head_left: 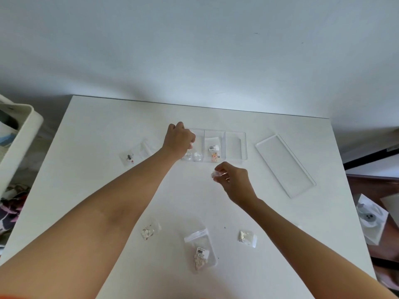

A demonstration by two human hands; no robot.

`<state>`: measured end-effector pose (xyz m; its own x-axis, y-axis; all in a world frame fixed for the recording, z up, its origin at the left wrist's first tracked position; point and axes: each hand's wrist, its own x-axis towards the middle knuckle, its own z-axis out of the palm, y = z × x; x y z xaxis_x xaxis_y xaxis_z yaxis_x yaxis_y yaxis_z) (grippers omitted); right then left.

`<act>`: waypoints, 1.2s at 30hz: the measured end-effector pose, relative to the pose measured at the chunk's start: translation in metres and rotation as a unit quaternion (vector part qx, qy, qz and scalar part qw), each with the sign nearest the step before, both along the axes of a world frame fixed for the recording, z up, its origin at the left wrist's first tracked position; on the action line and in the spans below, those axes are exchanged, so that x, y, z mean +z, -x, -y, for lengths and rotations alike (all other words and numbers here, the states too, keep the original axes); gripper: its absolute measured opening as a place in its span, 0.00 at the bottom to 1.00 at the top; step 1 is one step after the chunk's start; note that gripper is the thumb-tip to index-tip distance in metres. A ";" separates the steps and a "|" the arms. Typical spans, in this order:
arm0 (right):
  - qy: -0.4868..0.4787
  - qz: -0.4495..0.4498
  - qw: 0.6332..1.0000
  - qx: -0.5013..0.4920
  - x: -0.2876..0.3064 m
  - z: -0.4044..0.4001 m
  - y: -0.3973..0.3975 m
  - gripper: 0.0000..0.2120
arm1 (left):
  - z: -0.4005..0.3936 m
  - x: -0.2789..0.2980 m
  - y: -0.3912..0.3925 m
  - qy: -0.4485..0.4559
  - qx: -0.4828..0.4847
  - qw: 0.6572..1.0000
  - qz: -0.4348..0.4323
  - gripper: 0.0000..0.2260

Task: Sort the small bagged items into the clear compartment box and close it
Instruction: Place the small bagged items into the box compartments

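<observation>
Left hand (pixel 179 140) over box (pixel 235 145) left edge, lid (pixel 285 165) lying apart rightward

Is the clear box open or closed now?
Open. The box has no cover; its lid lies flat on the table, apart, at its right.

A white surface (pixel 90 134) stands against a plain pale wall (pixel 194 50), with soft light falling brighter toward the right. A cream-coloured container (pixel 26 126) sits at the left, above patterned fabric (pixel 10 208); dark wooden furniture (pixel 371 184) stands at the right.
</observation>
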<state>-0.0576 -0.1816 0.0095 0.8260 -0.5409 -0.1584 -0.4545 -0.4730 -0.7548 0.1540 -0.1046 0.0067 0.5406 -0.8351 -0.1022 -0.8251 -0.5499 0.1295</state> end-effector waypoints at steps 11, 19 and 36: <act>0.007 0.034 0.997 -0.063 0.010 0.022 -0.024 0.05 | 0.005 -0.008 0.001 -0.045 -0.001 0.997 0.059 0.13; 0.033 0.029 0.998 -0.050 0.019 0.033 -0.062 0.07 | -0.015 -0.006 -0.008 0.149 0.053 0.986 -0.050 0.14; 0.347 -0.191 0.899 0.187 -0.001 0.021 -0.145 0.09 | -0.036 -0.008 -0.030 0.033 -0.001 0.983 -0.181 0.44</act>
<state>0.0876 -0.2024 0.0084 0.9279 -0.3146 -0.1999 -0.3288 -0.9435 -0.0413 0.1841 -0.0690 -0.0011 0.4765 -0.8474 -0.2342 -0.7194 -0.5289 0.4503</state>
